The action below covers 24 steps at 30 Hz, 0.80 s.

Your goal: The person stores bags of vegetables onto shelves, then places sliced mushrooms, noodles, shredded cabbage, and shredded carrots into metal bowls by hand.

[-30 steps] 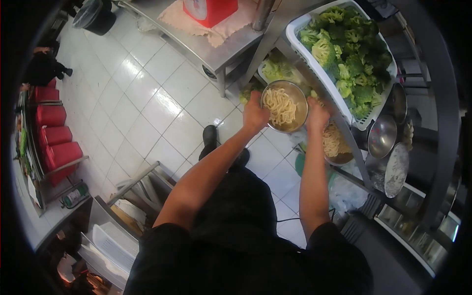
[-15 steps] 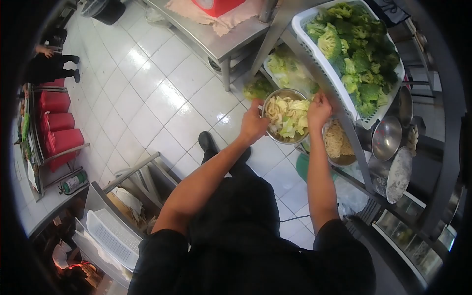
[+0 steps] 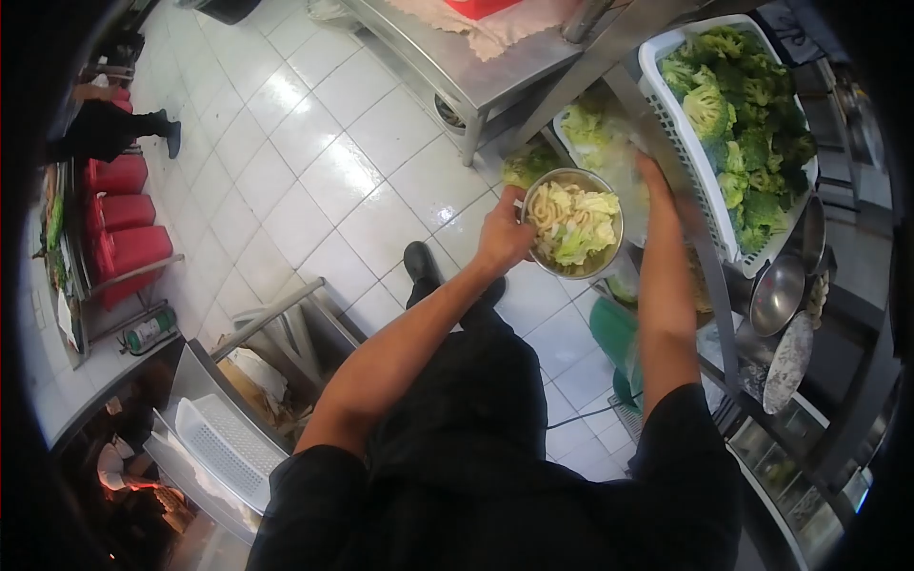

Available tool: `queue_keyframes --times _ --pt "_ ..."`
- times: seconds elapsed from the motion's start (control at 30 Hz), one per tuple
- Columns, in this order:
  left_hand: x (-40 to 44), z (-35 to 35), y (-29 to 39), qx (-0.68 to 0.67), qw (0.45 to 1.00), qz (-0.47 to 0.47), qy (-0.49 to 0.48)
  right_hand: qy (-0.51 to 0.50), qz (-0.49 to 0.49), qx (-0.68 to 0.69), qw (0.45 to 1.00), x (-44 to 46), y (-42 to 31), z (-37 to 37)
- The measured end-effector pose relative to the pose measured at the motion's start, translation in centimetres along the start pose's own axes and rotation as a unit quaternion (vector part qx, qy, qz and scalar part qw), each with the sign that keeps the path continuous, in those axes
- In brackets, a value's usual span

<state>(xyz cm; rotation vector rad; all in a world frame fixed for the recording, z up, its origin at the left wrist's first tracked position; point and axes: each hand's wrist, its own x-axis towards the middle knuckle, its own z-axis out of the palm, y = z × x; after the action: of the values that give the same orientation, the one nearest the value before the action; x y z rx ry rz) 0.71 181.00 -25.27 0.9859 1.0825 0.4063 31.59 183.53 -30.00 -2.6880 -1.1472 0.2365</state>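
My left hand (image 3: 506,232) grips the left rim of a round metal bowl (image 3: 574,270). Chopped cabbage (image 3: 592,226) lies over thick noodles (image 3: 546,211) inside the bowl. My right hand (image 3: 648,169) is away from the bowl, reaching under the shelf frame beside a tub of cut cabbage (image 3: 587,131); its fingers are mostly hidden there. Below the bowl's left side is more green leaf (image 3: 531,166). Part of the noodle container shows behind my right forearm.
A white basket of broccoli (image 3: 669,112) sits on the upper right shelf, with metal bowls (image 3: 778,294) below it. Steel table (image 3: 495,71) at the top. Another person (image 3: 109,128) stands far left near red bins (image 3: 130,252). Green container (image 3: 612,333) below.
Cabbage has come to lie on the noodles since the earliest frame. My right hand has let go of the bowl and moved up and right to the cabbage tub. The other person has shifted.
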Motion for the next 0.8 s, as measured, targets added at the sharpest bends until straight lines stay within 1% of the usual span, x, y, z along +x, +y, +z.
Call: queue_keyframes --times 0.07,0.13,0.17,0.23,0.27,0.33,0.37,0.4,0.43,0.47,0.5,0.53,0.57,0.63,0.7,0.8 --pt "-0.1 0.1 0.3 0.005 1.0 0.004 0.006 0.059 0.032 0.086 0.994 1.1 2.3 0.1" --pt "0.1 0.0 0.1 0.007 1.0 -0.006 0.003 0.101 0.072 0.242 0.962 1.2 4.6 0.0" --pt "0.1 0.0 0.0 0.006 1.0 -0.001 0.002 0.111 0.095 0.338 0.93 1.0 5.1 -0.3" --pt "0.3 0.2 -0.4 0.005 1.0 0.004 -0.002 0.118 0.142 0.519 0.835 0.3 6.4 -0.6" --pt "0.4 0.4 -0.5 0.012 1.0 0.008 -0.005 0.112 0.16 0.579 0.792 -0.2 6.5 -0.8" --pt "0.7 0.8 -0.8 0.025 0.999 0.016 -0.011 0.095 0.191 0.642 0.736 -1.4 6.7 -0.9" --pt "0.7 0.9 -0.9 0.016 1.0 0.016 -0.014 0.084 0.204 0.633 0.742 -2.1 6.4 -0.7" --pt "0.7 1.0 -0.9 0.008 1.0 0.017 -0.016 0.069 0.215 0.605 0.763 -2.8 6.1 -0.3" --pt "0.6 1.1 -0.8 -0.001 1.0 0.018 -0.018 0.055 0.224 0.559 0.796 -3.8 5.8 0.1" --pt "0.6 1.3 -0.8 0.007 1.0 0.013 -0.017 0.038 0.226 0.481 0.846 -4.7 5.4 0.3" --pt "0.5 1.4 -0.8 0.016 1.0 0.008 -0.015 0.012 0.214 0.372 0.903 -5.2 4.9 0.3" --pt "0.5 1.4 -0.8 0.025 1.0 0.003 -0.011 -0.018 0.194 0.25 0.948 -5.2 4.3 0.3" --pt "0.5 1.3 -1.0 0.021 0.999 -0.005 -0.023 -0.036 0.172 0.184 0.967 -5.2 3.5 0.1" --pt "0.7 1.3 -1.4 0.012 0.998 -0.019 -0.051 -0.059 0.138 0.096 0.984 -5.2 1.6 -0.7" --pt "0.4 1.5 -1.4 0.017 0.998 -0.024 -0.048 -0.076 0.109 0.029 0.991 -5.5 -0.5 -1.6" --pt "0.2 1.6 -1.5 0.013 0.998 -0.027 -0.047 -0.035 0.08 0.009 0.996 -3.6 1.7 -0.2"
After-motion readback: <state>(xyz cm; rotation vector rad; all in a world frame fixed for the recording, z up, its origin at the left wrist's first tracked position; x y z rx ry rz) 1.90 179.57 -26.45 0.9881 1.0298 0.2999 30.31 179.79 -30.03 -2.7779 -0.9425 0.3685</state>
